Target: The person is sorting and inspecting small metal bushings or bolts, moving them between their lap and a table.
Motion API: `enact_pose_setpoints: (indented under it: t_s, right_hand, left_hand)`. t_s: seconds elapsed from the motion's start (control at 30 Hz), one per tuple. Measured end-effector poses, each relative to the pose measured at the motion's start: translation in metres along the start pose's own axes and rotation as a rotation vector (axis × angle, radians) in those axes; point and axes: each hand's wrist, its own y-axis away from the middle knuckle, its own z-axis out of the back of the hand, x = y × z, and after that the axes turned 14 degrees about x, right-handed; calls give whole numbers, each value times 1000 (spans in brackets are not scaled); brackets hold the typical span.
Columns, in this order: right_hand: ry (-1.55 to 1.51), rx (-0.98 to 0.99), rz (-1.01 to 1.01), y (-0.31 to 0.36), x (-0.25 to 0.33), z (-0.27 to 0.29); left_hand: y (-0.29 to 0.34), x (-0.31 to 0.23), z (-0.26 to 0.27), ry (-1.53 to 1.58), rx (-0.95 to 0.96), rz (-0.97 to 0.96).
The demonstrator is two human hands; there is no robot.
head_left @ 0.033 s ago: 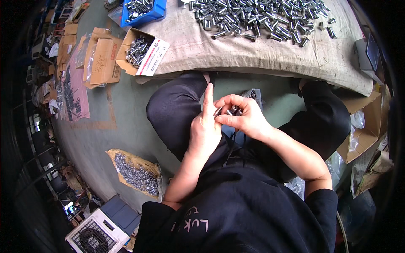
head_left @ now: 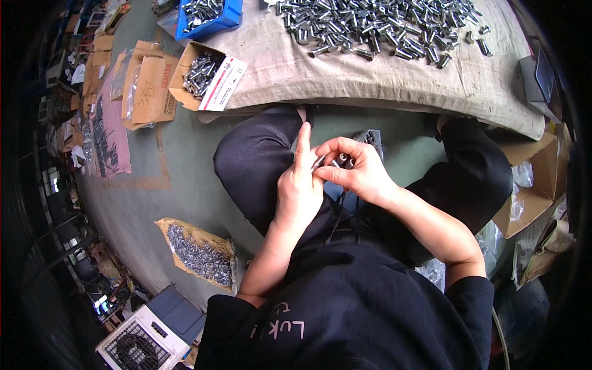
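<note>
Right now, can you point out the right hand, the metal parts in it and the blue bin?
Right hand [head_left: 365, 171]: head view, on the middle of the hand.
Cylindrical metal parts [head_left: 342, 158]: head view, on one part's exposed end.
Blue open-topped bin [head_left: 217, 26]: head view, on its outer wall.

Shiny metal against matt fabric and board around the fingers [head_left: 303, 140]
Between the fingers, small metal pieces [head_left: 343, 159] look smooth and glossy; beyond them, a heap of polished metal parts [head_left: 385, 29] lies on rough, wrinkled, matt cloth [head_left: 370, 83]. Forward and left of the fingers, a bin [head_left: 217, 23] is smooth blue plastic and an open carton [head_left: 161, 92] dull brown cardboard; to either side, the trousers [head_left: 256, 157] are matt black fabric.
</note>
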Motion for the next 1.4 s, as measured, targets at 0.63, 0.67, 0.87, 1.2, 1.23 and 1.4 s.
enact_pose_setpoints:
  t_s: [0.63, 0.67, 0.87, 1.2, 1.23, 1.4]
  right_hand:
    - [-536, -105, 37, 0, -4, 10]
    - [-507, -105, 49, 1, -5, 10]
    - [-455, -94, 34, 1, -1, 7]
    - [-530, -91, 45, 0, -3, 8]
    - [-582, -74, 56, 0, -4, 8]
    - [-804, -15, 11, -2, -3, 5]
  left_hand:
    - [4, 13, 12, 653, 3, 23]
    - [4, 11, 14, 709, 42, 66]
    - [3, 14, 10, 840, -41, 41]
    - [0, 6, 5, 692, -133, -114]
    - [1, 7, 5, 692, -134, -114]
    - [-2, 6, 2, 193, -129, -311]
